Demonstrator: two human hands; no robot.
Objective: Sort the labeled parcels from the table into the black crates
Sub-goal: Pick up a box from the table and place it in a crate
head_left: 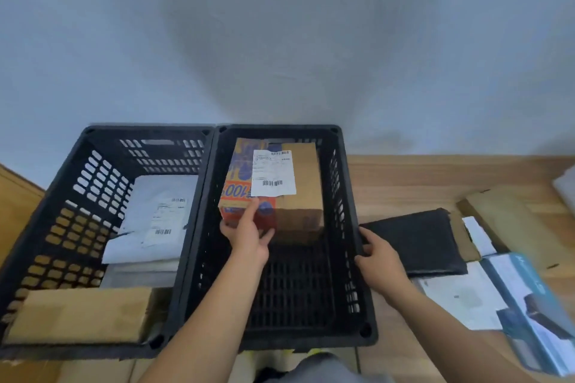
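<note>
Your left hand [247, 235] touches the box [273, 186] with straight fingers — brown, orange-printed, white-labelled — while your right hand [378, 255] grips the crate [350, 196] rim.

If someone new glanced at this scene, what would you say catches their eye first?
Probably the cardboard box with its white shipping label and orange print, sitting at the far end of the right black crate, with the left hand touching its near face. Next, the white mailer bag in the left black crate beside it. The right hand grips the right crate's rim, next to a black parcel on the wooden table.
</note>
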